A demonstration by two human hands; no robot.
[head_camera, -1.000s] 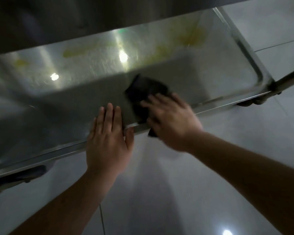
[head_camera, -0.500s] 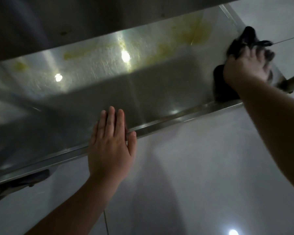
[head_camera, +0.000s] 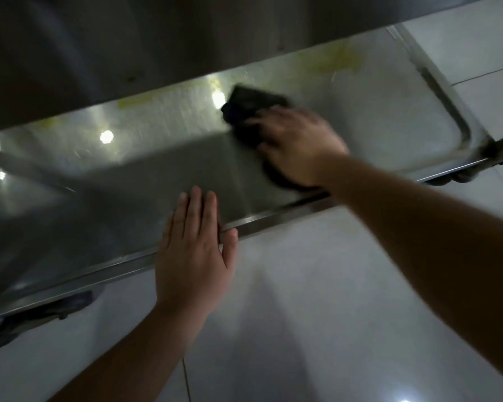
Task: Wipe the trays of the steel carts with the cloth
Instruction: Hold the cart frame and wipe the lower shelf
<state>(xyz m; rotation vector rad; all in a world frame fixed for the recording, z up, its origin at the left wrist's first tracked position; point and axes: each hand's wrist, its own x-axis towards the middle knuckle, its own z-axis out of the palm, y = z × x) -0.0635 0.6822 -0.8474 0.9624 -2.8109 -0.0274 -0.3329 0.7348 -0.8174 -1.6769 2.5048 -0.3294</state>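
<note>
Steel tray (head_camera: 114, 204) over pale tiled floor (head_camera: 317, 285) — yellowish stains (head_camera: 337, 60) at its far edge. Right hand (head_camera: 295, 143) presses the dark cloth (head_camera: 250, 111); whether it clasps it is unclear. Left hand (head_camera: 192, 248) lies flat, fingers straight, on the rim.

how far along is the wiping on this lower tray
Partway. The near side of the tray looks free of stains. The right hand presses the dark cloth mid-tray while the left hand rests on the front rim. Yellowish stains along the far edge remain.
</note>
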